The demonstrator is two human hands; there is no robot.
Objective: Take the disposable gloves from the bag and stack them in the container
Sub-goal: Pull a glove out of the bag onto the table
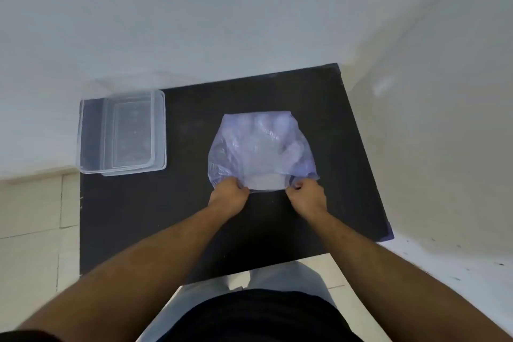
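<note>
Nearest to my camera were the person's black shirt (258, 316) and grey trousers (294, 277), with both bare forearms reaching forward over the near edge of the black table (133, 216). At the middle of that table lay the translucent purple plastic bag (262, 151), its mouth turned toward the near edge. I saw the left hand (227, 194) curled at the left side of the mouth, its fingers (241, 188) pressed together and pinching the bag's rim. I saw the right hand (306, 194) at the right side of the mouth, its fingertips (296, 185) likewise bunched and nipping the thin plastic. Between the two hands the rim sagged in a shallow curve and the mouth stood partly apart. Inside the bag I could make out pale, cloudy shapes, the disposable gloves (273, 133), bunched toward the far end; I could not tell their number. The clear plastic container (122, 133) sat at the table's far left corner, well apart from the bag, and what seemed a clear lid lay with it, though I could not tell whether under it or beside it. Past the table's left edge I saw pale floor tiles (30, 203), and a white wall (222, 8) ran beyond the far edge.
</note>
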